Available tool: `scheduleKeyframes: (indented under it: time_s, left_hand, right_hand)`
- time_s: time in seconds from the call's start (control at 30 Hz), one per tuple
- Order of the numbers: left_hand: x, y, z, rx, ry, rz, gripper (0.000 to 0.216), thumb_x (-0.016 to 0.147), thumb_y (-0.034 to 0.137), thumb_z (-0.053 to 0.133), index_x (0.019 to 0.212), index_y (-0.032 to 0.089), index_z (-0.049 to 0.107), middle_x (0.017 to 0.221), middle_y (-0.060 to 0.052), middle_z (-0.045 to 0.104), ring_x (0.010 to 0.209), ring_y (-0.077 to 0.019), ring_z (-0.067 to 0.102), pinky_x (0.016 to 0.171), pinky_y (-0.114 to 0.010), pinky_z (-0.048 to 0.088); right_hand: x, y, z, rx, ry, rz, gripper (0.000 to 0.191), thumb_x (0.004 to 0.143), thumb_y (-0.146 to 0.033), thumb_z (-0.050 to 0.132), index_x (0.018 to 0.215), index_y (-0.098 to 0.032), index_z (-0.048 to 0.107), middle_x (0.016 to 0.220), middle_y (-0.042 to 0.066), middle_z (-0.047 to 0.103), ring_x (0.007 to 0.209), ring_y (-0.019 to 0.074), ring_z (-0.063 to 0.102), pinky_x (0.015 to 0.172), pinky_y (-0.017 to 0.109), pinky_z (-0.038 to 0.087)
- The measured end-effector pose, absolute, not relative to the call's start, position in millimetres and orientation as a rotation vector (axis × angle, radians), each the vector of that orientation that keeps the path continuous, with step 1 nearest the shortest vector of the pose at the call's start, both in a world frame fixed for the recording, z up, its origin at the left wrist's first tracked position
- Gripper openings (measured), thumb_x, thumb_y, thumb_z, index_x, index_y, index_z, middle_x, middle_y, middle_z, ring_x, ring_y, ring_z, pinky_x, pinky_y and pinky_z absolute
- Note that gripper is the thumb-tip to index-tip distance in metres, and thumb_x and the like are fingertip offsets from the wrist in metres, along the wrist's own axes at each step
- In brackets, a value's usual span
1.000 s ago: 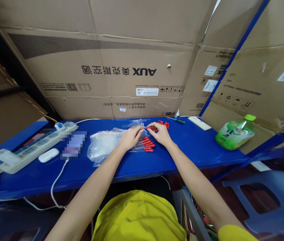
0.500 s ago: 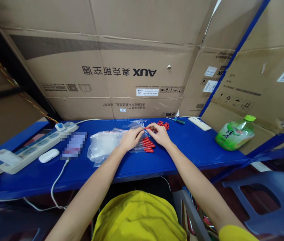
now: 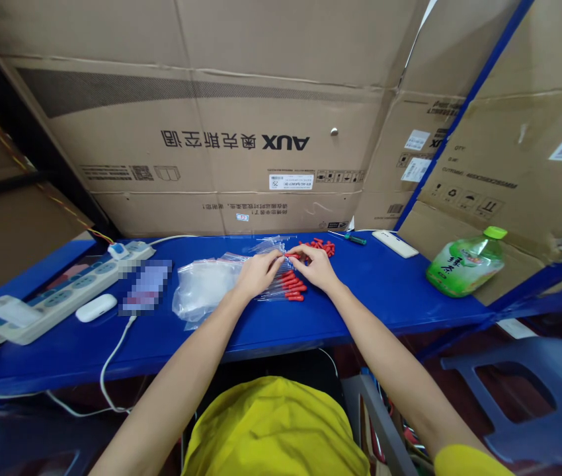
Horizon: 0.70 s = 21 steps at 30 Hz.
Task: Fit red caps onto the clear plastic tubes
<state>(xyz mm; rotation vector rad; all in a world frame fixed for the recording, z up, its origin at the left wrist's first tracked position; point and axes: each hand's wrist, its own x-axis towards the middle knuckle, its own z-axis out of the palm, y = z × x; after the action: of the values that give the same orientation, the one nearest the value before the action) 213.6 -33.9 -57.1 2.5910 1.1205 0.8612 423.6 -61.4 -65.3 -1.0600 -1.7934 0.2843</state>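
Over the middle of the table my left hand (image 3: 259, 272) and my right hand (image 3: 315, 266) meet fingertip to fingertip. My left fingers pinch a thin clear dropper tube, mostly hidden by the hand. In my right fingertips is a small red rubber bulb (image 3: 293, 256), at the end of that tube; how far it sits on it I cannot tell. Below the hands lie several droppers with red bulbs (image 3: 295, 288), side by side. Bare clear tubes (image 3: 272, 244) lie behind my left hand. Loose red bulbs (image 3: 324, 246) are heaped behind my right hand.
Clear plastic bags (image 3: 206, 287) lie left of my left hand. Farther left are a blurred-out phone (image 3: 147, 284), a white case (image 3: 96, 308) and a power strip (image 3: 75, 291). On the right are a screwdriver (image 3: 355, 239), a white slab (image 3: 395, 244) and a green bottle (image 3: 465, 264). Cardboard (image 3: 241, 152) walls the back.
Both hands remain in the same place, fingertips together. My right fingers have shifted very slightly around the red bulb. Nothing else on the table has moved.
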Motion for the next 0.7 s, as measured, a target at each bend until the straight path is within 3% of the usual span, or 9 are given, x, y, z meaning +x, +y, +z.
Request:
scheduleKeyframes:
  time_s: [0.4,0.7]
  left_hand:
    - [212.5,-32.9,-58.5,2.595,1.098,0.856,0.037,0.111,0.045,0.04,0.106,0.026,0.072,0.097,-0.005,0.079,0.089,-0.0234,0.073,0.077,-0.029,0.048]
    - [213.1,-31.9,-57.7,2.591,1.098,0.846,0.037,0.11,0.044,0.042,0.107,0.025,0.073,0.093,-0.005,0.078,0.085,-0.0227,0.072,0.074,-0.028,0.045]
  right_hand:
    - [425.2,-60.0,-67.7,-1.076,-1.797,0.313,0.018,0.094,-0.036,0.068,0.103,-0.024,0.079,0.094,0.004,0.08,0.067,0.0178,0.066,0.069,0.032,0.053]
    - [426.3,-58.8,-70.6,-1.093,-1.805,0.292,0.019,0.095,-0.036,0.068,0.103,-0.023,0.078,0.083,0.002,0.077,0.064,0.017,0.065,0.067,0.03,0.052]
